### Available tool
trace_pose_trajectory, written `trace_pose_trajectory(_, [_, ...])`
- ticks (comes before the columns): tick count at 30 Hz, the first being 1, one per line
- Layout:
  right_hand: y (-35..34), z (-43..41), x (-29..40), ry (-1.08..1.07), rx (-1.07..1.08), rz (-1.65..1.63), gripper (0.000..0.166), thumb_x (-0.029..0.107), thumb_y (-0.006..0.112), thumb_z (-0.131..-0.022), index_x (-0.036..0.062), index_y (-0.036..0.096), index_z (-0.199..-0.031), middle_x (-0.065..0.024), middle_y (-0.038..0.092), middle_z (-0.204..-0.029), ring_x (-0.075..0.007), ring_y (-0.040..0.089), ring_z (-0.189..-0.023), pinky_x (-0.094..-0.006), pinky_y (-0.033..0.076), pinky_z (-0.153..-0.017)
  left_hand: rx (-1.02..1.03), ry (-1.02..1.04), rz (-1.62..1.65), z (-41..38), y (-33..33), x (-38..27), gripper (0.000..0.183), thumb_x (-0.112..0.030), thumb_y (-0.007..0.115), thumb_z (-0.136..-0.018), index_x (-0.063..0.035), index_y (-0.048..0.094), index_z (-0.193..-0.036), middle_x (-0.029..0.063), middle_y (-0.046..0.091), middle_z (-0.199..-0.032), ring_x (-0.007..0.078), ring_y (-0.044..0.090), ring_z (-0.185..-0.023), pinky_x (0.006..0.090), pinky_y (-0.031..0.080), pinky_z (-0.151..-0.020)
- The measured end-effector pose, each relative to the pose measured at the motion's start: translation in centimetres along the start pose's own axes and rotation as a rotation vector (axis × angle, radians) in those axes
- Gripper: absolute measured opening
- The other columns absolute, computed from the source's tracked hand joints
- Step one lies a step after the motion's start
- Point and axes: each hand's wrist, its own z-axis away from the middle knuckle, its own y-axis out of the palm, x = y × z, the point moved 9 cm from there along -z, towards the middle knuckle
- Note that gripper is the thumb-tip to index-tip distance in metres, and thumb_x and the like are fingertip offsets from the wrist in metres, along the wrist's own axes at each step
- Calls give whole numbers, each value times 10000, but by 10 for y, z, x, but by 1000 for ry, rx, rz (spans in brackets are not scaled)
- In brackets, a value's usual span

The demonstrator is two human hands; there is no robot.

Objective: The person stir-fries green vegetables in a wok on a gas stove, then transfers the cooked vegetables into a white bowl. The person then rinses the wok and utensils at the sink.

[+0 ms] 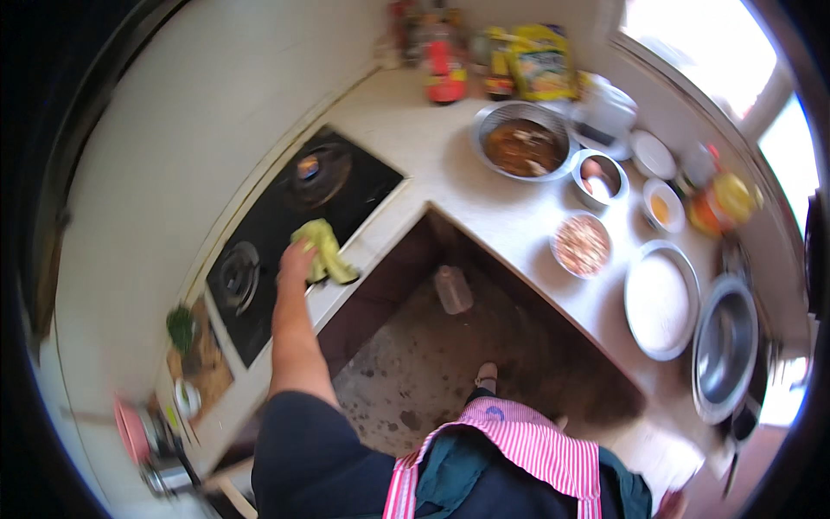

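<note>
My left hand [298,261] grips a yellow-green cloth [322,246] over the front edge of the black two-burner gas hob [279,224]. Part of the cloth hangs towards the pale front rim of the counter. One burner [238,277] lies to the left of the hand, and the other burner [318,170] is beyond the cloth. At the bottom right edge of the view, only a blurred bit of my right hand [672,503] shows, low beside my body and away from the counter. Its fingers cannot be made out.
On the right counter [480,207] stand a colander with brown contents [524,146], an egg bowl [600,181], a bowl of chopped food [581,245], a flour-like white basin [658,301] and a metal basin [723,350]. A cutting board [211,370] lies left. A plastic bottle [452,289] is on the floor.
</note>
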Motion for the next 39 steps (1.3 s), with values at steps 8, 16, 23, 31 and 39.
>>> trace_pose_trajectory(8, [-4, -56, 1, 114, -130, -206, 139, 159, 499, -822, 34, 501, -881, -118, 561, -875, -244, 602, -783, -333, 540, -645, -414, -111, -130, 84, -24, 31, 451, -368, 503, -856, -7, 518, -1126, 176, 542, -1109, 336, 526, -989, 396, 421, -830])
trace_pose_trajectory(16, [-71, -26, 19, -18, -152, -233, 175, 128, 514, -836, 25, 485, -975, -107, 545, -906, -232, 599, -797, -321, 531, -630, -467, -114, 300, 177, 10, -93, 271, -177, 493, -869, -2, 578, -1058, 146, 599, -1023, 276, 576, -923, 327, 455, -795])
trace_pose_trajectory(23, [-217, -65, 14, -143, -109, -371, 169, 141, 534, -831, 50, 500, -969, -90, 570, -888, -221, 602, -773, -311, 523, -628, -516, 148, 594, 283, -27, -366, 215, -129, 535, -832, -8, 627, -983, 129, 631, -973, 232, 598, -876, 304, 466, -791])
trace_pose_trajectory(31, [-265, -98, 104, -273, 105, -323, 356, 283, 530, -854, -2, 479, -1062, -150, 519, -1017, -263, 527, -978, -372, 478, -805, -76, 513, 1287, 413, -33, -703, 245, -37, 511, -839, 59, 532, -1064, 116, 578, -1012, 174, 567, -912, 262, 465, -800])
trace_pose_trajectory(39, [-167, -182, 146, 21, 527, -471, 527, 444, 551, -813, -3, 444, -1071, -177, 524, -1007, -283, 549, -901, -419, 506, -749, 317, 1141, 1040, 586, -68, -966, 181, -62, 562, -820, -6, 607, -986, 56, 619, -924, 100, 577, -818, 222, 453, -736])
